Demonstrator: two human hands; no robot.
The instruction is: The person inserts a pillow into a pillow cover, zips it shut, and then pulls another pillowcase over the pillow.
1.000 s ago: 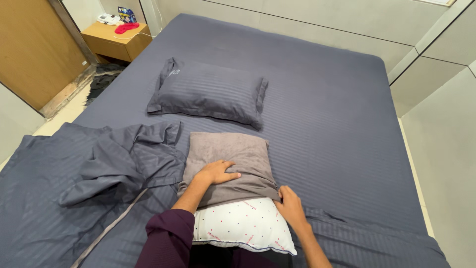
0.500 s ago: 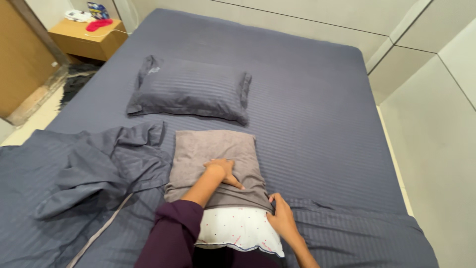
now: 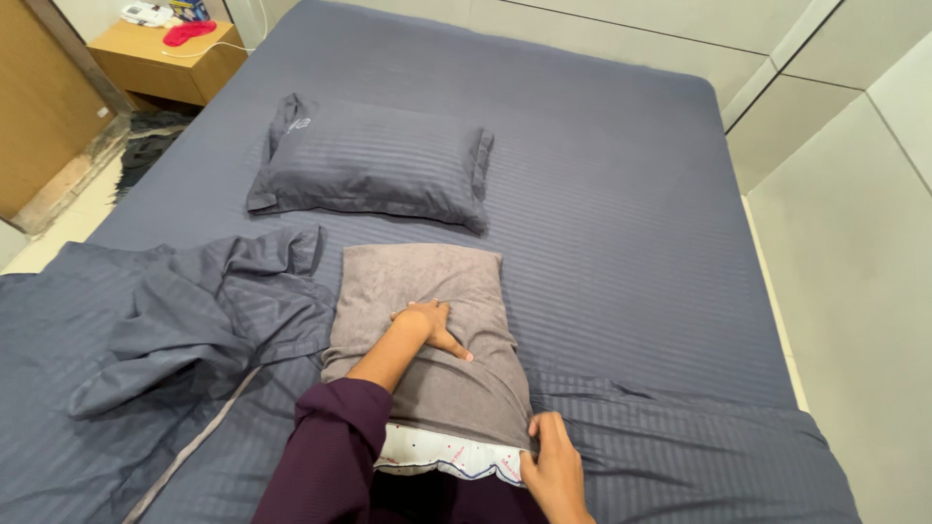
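pillow: white w/ small dots (image 3: 442,454), lying on the bed (image 3: 621,194), nearly all inside the grey cover (image 3: 427,320); only a narrow strip shows at the near open end, just in front of the person's body.
long axis: runs away from the person toward the head of the bed, closed end far, open end near.
left hand (image 3: 427,325): palm down on top of the cover, about mid-length, fingers spread & pointing right; pressing flat, not clasping anything.
right hand (image 3: 553,464): at the near right corner of the cover's open hem; fingers curled onto the hem edge, looks like a pinch on the fabric, though fingertips partly hidden so can't be fully sure.
key relation: exposed pillow strip lies left of the right-hand grip & nearer the person than the left hand; right hand is the closer one to the open edge, left hand sits further up the axis.
sleeve: dark purple (image 3: 335,456), left arm, crosses over the near left part of the pillow.
nearby: finished dark striped pillow (image 3: 374,165) beyond the far end, apart from it; rumpled dark sheet (image 3: 184,320) just left, touching the cover's left side.
far left corner: wooden nightstand (image 3: 160,63).
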